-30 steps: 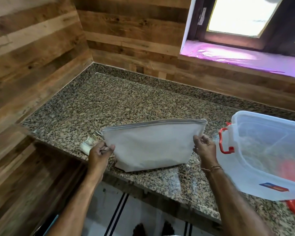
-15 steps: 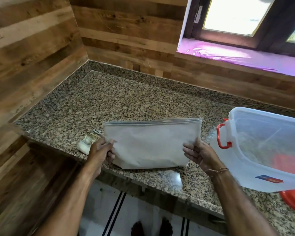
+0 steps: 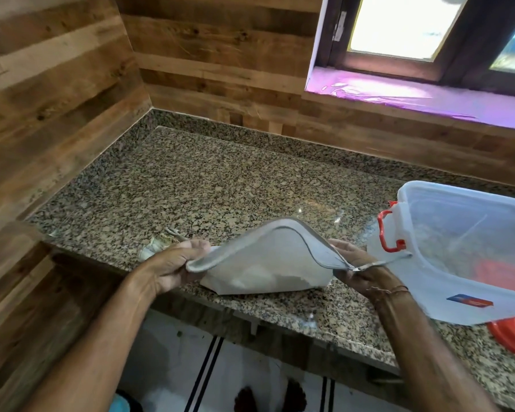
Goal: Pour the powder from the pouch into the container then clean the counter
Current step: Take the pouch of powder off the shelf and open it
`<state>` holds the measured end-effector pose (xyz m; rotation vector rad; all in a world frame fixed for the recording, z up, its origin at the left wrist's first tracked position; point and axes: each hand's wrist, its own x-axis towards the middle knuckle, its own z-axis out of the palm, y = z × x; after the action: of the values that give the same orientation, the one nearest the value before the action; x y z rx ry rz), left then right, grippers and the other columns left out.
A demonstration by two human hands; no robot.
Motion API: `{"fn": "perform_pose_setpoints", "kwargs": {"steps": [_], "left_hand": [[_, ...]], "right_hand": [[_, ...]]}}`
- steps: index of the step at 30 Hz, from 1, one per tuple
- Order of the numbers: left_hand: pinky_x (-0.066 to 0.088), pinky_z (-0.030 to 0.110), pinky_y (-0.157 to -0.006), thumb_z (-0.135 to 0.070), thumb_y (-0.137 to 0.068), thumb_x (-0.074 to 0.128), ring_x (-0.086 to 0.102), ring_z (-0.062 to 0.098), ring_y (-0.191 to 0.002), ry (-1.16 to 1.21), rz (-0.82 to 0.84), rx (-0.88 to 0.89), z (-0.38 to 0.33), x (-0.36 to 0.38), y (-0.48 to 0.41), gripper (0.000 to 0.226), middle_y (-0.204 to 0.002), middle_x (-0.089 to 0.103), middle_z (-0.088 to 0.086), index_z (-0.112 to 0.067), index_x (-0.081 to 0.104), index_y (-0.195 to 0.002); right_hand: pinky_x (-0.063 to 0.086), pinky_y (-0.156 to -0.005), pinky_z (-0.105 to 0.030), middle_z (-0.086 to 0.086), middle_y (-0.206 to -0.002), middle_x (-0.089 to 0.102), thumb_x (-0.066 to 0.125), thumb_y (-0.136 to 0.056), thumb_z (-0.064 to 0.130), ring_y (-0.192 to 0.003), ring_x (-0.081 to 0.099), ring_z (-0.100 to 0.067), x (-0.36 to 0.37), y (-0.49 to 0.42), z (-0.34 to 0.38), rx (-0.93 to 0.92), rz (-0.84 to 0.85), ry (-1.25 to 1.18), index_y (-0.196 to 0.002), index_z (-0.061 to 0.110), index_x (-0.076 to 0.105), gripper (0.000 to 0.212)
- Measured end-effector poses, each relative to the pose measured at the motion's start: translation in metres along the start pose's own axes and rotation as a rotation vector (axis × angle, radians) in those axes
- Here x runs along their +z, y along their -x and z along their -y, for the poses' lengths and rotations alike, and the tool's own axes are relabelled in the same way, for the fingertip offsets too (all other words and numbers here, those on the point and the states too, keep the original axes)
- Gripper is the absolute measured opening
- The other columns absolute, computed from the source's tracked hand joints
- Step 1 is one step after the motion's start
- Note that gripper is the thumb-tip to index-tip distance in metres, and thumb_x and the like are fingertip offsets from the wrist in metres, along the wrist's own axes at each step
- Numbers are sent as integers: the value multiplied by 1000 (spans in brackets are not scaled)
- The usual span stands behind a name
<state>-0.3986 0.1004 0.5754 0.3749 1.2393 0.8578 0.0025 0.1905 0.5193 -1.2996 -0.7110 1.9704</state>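
Note:
A grey zip pouch [image 3: 268,263] stands on the speckled granite counter [image 3: 220,188] near its front edge, its top bowed upward in an arch. My left hand [image 3: 173,266] pinches the pouch's left top corner. My right hand [image 3: 357,266] grips the right top corner at the zipper pull. A clear plastic container [image 3: 464,257] with a red latch handle [image 3: 388,233] sits open just right of the pouch, pale powder dimly visible inside.
A crumpled whitish cloth [image 3: 155,245] lies on the counter behind my left hand. A red lid [image 3: 512,334] pokes out beneath the container at the right edge. Wood-panelled walls close the left and back; a window sill [image 3: 414,96] sits above right.
The pouch's flat top edge has been pushed together and now arches upward. My right hand has shifted from the pouch's side to its top right corner.

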Motion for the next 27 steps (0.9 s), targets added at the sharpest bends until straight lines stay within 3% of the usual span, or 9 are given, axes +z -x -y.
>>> {"fn": "perform_pose_setpoints", "kwargs": {"steps": [1, 4, 6, 9, 12, 16, 18, 21, 27], "left_hand": [[60, 27, -48, -3, -95, 63, 73, 20, -66, -39, -9, 23, 2, 2, -1, 49, -109, 70, 20, 2, 49, -142], [53, 25, -39, -5, -100, 59, 71, 17, -61, -96, -85, 172, 16, -3, -11, 38, -117, 69, 17, -7, 55, -138], [60, 27, -51, -22, -93, 71, 74, 20, -82, -142, -105, 309, 31, -9, -14, 43, -130, 67, 15, -16, 62, -134], [64, 31, -74, -49, -61, 95, 68, 27, -113, -132, -57, 388, 54, -19, -11, 84, -142, 64, 7, -22, 65, -135], [65, 33, -77, -35, -72, 89, 70, 24, -111, -80, 13, 280, 58, -31, -5, 84, -144, 62, 10, -26, 54, -147], [66, 43, -70, -77, -80, 57, 75, 31, -98, -120, 79, -17, 37, -30, -1, 69, -124, 73, 17, -25, 69, -126], [65, 51, -72, -82, -87, 32, 74, 37, -101, -114, 89, -103, 27, -27, -11, 74, -120, 74, 18, -29, 77, -110], [62, 55, -79, -89, -81, 37, 68, 44, -117, -189, 92, -175, 18, -24, -31, 87, -132, 68, 22, -25, 59, -136], [55, 60, -99, -57, -90, 58, 65, 45, -121, -221, 143, -268, 23, -36, -54, 75, -134, 63, 31, -5, 52, -143]], "right_hand": [[60, -51, -29, -14, -88, 77, 102, -45, 21, -61, 74, -22, 2, 6, 1, -23, -20, 51, -128, 1, 61, 94], [61, -53, -29, -14, -99, 73, 79, -73, 11, -62, 72, -21, 5, 22, -4, -180, -58, -7, -117, 7, 68, 45], [62, -55, -30, -13, -104, 68, 78, -73, 17, -70, 70, -22, 5, 30, -15, -277, -105, -69, -107, 5, 71, 37], [64, -62, -35, -19, -119, 65, 73, -84, 14, -89, 67, -31, 7, 34, -37, -326, -187, 26, -106, 6, 75, 23], [65, -63, -34, -12, -130, 65, 58, -94, -9, -91, 71, -28, 5, 37, -38, -298, -209, 200, -132, 15, 67, 46], [64, -66, -37, -3, -138, 46, 57, -97, 1, -104, 65, -32, 0, 40, -11, -32, -125, 414, -154, 36, 38, 70], [63, -75, -43, -11, -136, 59, 65, -95, 39, -107, 67, -32, 4, 35, 4, 108, -116, 484, -148, 28, 48, 57], [59, -76, -41, -15, -110, 75, 52, -76, 86, -94, 72, -31, 20, 24, 19, 248, -200, 594, -119, 18, 69, 82], [63, -69, -43, -15, -101, 77, 89, -54, 67, -88, 75, -34, 29, -5, 19, 313, -353, 721, -113, 11, 70, 84]]}}
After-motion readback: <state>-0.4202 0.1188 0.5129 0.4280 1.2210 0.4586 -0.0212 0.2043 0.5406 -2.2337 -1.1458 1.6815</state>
